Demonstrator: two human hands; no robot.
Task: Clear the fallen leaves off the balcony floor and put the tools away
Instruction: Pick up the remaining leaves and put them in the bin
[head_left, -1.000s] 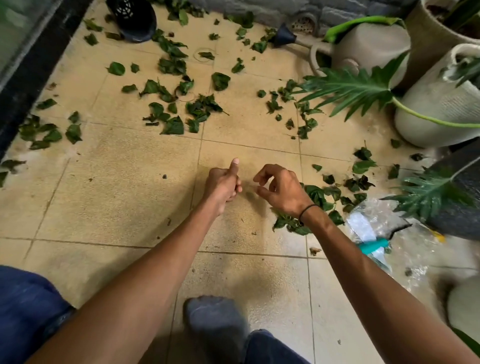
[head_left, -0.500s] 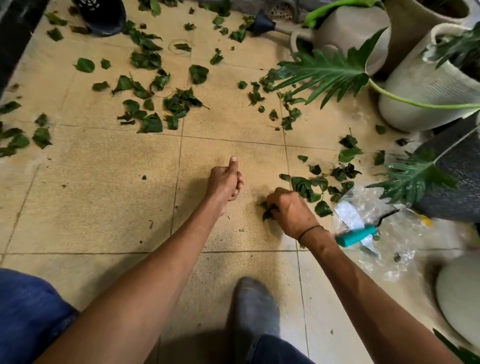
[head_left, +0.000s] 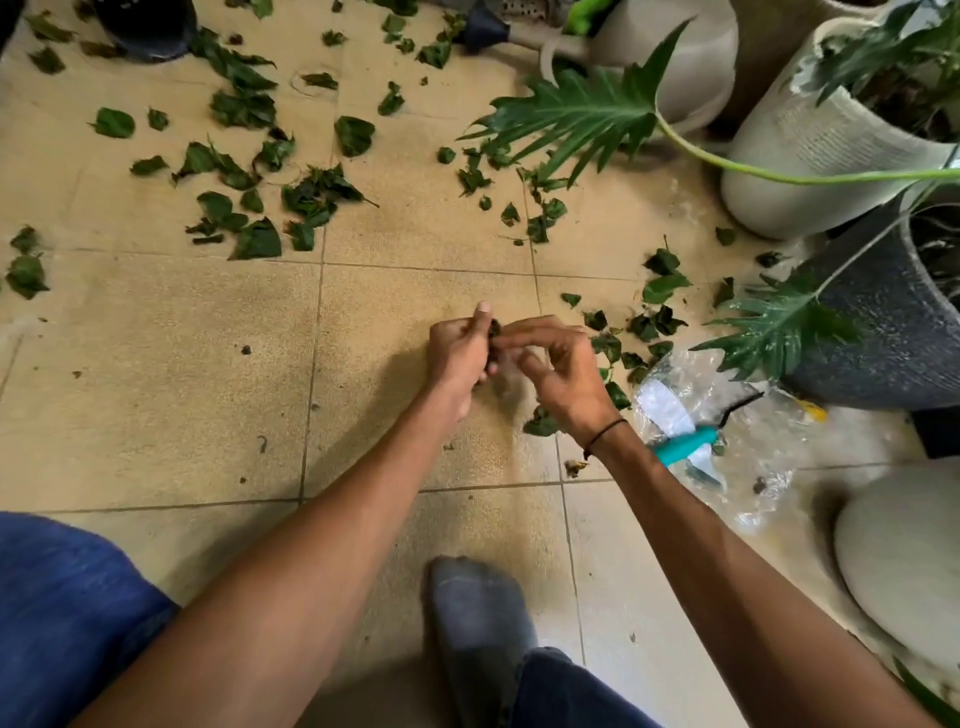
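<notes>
**Above the balcony tiles, leaves are passed between two hands**

Above the tiled floor (head_left: 156, 374), a small bunch of leaves (head_left: 494, 328) is pinched by the left hand (head_left: 460, 353), mostly hidden. The right hand (head_left: 558, 369) touches it with curled fingers. More fallen leaves (head_left: 306, 200) are scattered beyond. A teal-handled tool (head_left: 685, 441) is partly covered by clear plastic (head_left: 753, 441).

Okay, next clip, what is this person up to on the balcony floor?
A person crouches on the tiled floor, picking up fallen leaves by hand. The left hand grips a small wad of leaves, and the right hand brings its fingertips to that wad. Most of the job is left: scattered leaves cover the far tiles and more lie by the pots. A teal-handled tool rests on a clear plastic bag to the right, untouched.
</notes>
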